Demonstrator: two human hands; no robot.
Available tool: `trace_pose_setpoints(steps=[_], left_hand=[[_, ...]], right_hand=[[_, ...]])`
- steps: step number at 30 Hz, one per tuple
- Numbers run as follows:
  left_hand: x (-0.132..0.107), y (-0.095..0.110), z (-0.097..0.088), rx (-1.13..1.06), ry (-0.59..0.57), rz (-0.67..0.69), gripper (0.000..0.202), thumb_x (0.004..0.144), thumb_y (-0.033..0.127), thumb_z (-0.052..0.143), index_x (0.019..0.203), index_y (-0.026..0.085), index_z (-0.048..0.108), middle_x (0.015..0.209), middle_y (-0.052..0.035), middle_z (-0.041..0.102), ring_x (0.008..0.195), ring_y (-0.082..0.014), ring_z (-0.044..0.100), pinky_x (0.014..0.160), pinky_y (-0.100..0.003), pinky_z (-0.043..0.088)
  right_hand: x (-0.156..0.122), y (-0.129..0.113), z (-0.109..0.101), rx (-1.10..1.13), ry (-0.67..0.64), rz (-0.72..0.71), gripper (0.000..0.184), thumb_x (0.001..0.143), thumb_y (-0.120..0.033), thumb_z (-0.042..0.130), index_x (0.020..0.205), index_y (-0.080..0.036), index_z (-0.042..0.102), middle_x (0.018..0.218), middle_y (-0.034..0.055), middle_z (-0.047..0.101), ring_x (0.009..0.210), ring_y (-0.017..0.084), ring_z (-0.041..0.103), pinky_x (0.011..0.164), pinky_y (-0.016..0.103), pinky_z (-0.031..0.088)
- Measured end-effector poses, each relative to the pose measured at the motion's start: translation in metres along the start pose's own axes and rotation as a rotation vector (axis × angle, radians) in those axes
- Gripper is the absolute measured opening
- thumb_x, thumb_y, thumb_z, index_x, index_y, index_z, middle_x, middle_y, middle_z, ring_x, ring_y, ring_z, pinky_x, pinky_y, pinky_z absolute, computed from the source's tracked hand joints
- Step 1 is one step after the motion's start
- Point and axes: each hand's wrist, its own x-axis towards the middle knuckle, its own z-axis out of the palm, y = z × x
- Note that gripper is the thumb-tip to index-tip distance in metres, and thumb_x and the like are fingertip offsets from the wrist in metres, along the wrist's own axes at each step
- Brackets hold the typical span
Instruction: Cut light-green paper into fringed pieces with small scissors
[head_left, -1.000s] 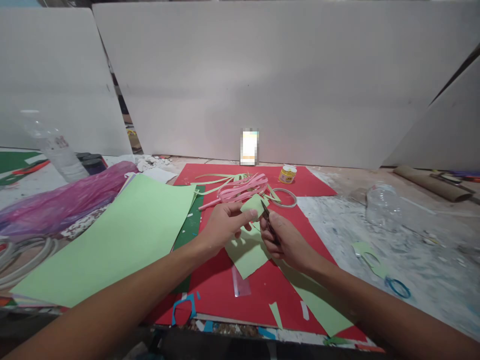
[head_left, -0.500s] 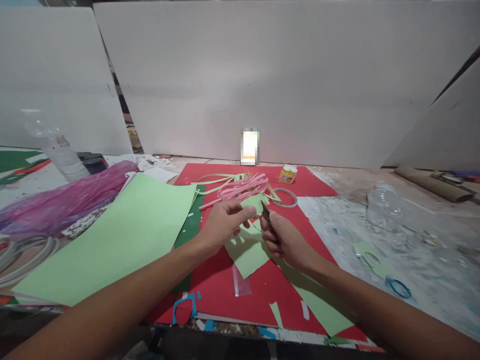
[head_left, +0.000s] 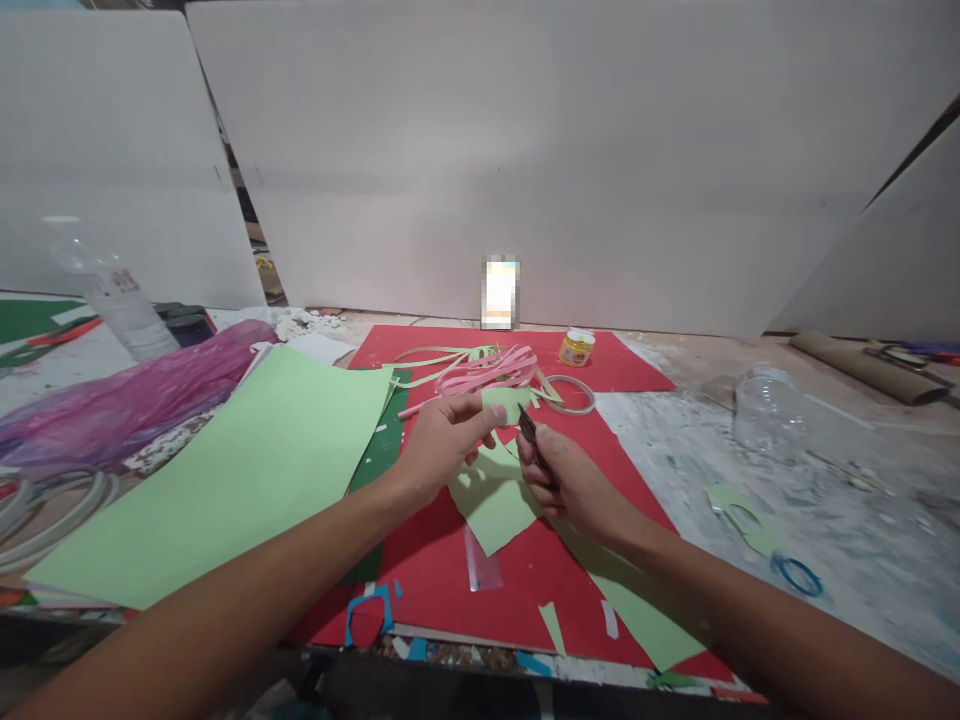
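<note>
My left hand (head_left: 446, 445) is closed, pinching a small piece of light green paper (head_left: 513, 405) between thumb and fingers. In my right hand (head_left: 574, 475) is a pair of dark scissors (head_left: 529, 430), its handles mostly hidden by the fingers. The blade tips point up at the right edge of the small piece. Below both hands, a larger light green paper offcut (head_left: 491, 510) lies on the red sheet (head_left: 439, 580). Just behind the hands are a bundle of pink paper strips (head_left: 491, 370) and some pale green strips (head_left: 442, 355).
Large green sheets (head_left: 247, 480) lie at the left beside a pink plastic bag (head_left: 135, 390) and a bottle (head_left: 124, 300). Behind stand a yellow jar (head_left: 576, 348), a tape ring (head_left: 570, 395) and a lit phone (head_left: 500, 293). A clear plastic bottle (head_left: 765, 410) and a cardboard tube (head_left: 862, 367) lie right.
The small green piece has turned in my left hand and shows a flatter, wider face. The scissors have shifted slightly left and down. Everything else lies as before.
</note>
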Motion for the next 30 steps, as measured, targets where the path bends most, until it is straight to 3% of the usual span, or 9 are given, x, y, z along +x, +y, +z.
trace_pose_setpoints(steps=[17,25,30], left_hand=[[0.0014,-0.004,0.0007,0.06,-0.056,0.006,0.031,0.076,0.045,0.067,0.067,0.016,0.061,0.061,-0.0005,0.058,0.046,-0.0072,0.042,0.047,-0.024,0.035],[0.0014,-0.0053,-0.0001,0.106,-0.077,-0.019,0.032,0.075,0.047,0.066,0.076,0.015,0.065,0.062,-0.0001,0.059,0.047,-0.0077,0.042,0.047,-0.024,0.035],[0.0014,-0.0035,-0.0001,0.06,-0.051,-0.006,0.03,0.077,0.044,0.067,0.068,0.016,0.06,0.059,0.0013,0.057,0.045,-0.0068,0.041,0.046,-0.023,0.033]], right_hand=[[-0.0012,-0.0018,0.0024,0.055,0.039,0.009,0.049,0.081,-0.069,0.051,0.076,-0.021,0.039,0.057,-0.0099,0.025,0.043,0.004,0.015,0.039,0.019,0.012],[-0.0007,-0.0017,0.0007,0.019,0.013,0.002,0.049,0.084,-0.068,0.047,0.073,-0.021,0.037,0.057,-0.0097,0.023,0.043,0.004,0.016,0.041,0.019,0.011],[-0.0016,-0.0023,0.0015,0.019,0.025,-0.029,0.045,0.089,-0.063,0.043,0.074,-0.021,0.037,0.058,-0.0096,0.024,0.043,0.004,0.016,0.041,0.019,0.01]])
